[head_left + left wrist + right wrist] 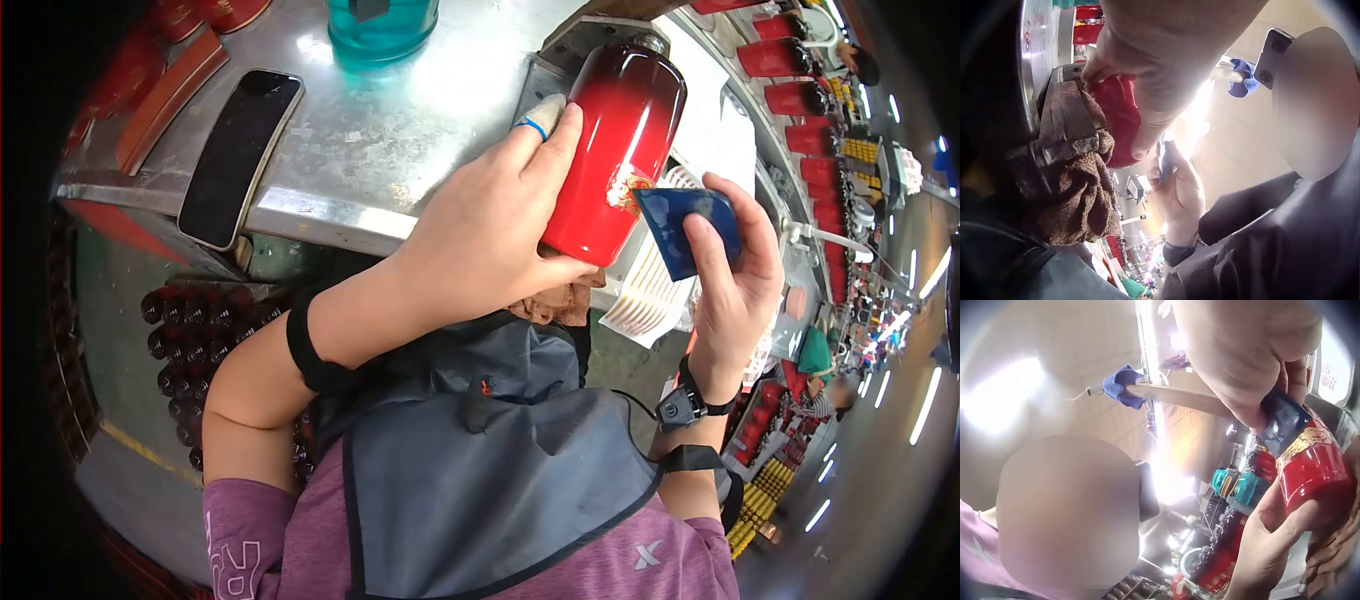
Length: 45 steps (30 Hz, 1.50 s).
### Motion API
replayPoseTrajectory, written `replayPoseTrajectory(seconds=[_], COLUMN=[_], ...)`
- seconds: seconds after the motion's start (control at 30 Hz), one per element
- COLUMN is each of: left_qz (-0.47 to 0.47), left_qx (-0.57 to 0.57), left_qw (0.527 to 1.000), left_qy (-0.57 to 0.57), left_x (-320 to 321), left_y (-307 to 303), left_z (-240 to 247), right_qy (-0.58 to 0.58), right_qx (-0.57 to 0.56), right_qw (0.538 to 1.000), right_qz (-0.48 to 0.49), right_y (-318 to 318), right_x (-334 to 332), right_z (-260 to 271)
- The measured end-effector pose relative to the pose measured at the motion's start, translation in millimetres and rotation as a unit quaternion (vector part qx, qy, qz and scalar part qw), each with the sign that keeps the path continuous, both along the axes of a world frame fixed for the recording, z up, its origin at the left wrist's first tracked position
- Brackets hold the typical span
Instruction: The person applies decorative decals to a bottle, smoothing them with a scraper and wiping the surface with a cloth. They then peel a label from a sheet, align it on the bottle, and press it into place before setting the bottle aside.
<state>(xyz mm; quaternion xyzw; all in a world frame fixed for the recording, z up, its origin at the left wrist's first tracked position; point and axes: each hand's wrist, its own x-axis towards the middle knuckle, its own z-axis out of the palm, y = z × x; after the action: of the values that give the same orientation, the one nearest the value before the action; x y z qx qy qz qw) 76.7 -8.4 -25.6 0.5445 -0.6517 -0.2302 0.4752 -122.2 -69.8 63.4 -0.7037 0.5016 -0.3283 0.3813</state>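
My left hand (490, 215) grips a glossy red bottle (625, 130), which darkens to black near its neck. The bottle lies tilted over the table's edge, its base towards me. A pale fingertip cover with a blue band is on one left finger. Between thumb and fingers, my right hand (738, 290) pinches a flat blue scraper (672, 232). Its edge is right at the gold decal (627, 188) on the bottle's side; the right wrist view shows the scraper (1282, 425) overlapping the gold band (1302, 445). A brown cloth (1079, 206) hangs below the bottle, beside a metal bracket (1069, 119).
On the metal table (330, 140) lie a black phone (240, 155) and a teal container (382, 30). A striped sheet (648, 305) sits right of the bottle. Red bottles line the right side (815, 135); dark bottles (200, 330) stand below the table, at left.
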Motion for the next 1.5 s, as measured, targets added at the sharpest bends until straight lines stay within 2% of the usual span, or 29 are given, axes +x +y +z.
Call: replayPoseTrajectory(seconds=[0.13,0.27,0.47,0.6,0.73,0.8,1.07,1.2,1.3,1.5], left_qz=[-0.007,0.003,-0.005,0.0,0.005,0.008,0.004,0.009,0.009,0.012], left_qx=[0.036,0.011,0.027,0.022,0.025,0.024,0.038,0.028,0.031,0.04], left_qw=[0.999,1.0,1.0,1.0,1.0,1.0,0.999,1.0,0.999,0.998], left_qy=[0.007,0.007,0.012,0.015,0.013,0.01,0.005,0.011,0.019,0.038], left_x=[3,3,4,6,9,7,8,11,9,12], left_y=[0,-2,-1,-2,-4,-3,-3,-6,-4,-6], left_z=[2,1,2,2,3,3,4,2,0,0], right_qy=[0.007,0.028,0.099,0.073,0.096,0.147,0.182,0.259,0.283,0.304], right_qx=[-0.008,-0.019,-0.122,-0.137,-0.173,-0.223,-0.246,-0.33,-0.394,-0.439], right_qw=[1.0,0.998,0.982,0.986,0.977,0.958,0.944,0.882,0.842,0.807], right_qz=[0.02,0.044,0.103,0.061,0.078,0.103,0.126,0.216,0.237,0.253], right_y=[-3,2,5,6,3,4,13,16,21,19], right_x=[8,10,11,14,20,20,19,13,9,8], right_z=[0,2,2,0,-1,0,4,5,-3,-9])
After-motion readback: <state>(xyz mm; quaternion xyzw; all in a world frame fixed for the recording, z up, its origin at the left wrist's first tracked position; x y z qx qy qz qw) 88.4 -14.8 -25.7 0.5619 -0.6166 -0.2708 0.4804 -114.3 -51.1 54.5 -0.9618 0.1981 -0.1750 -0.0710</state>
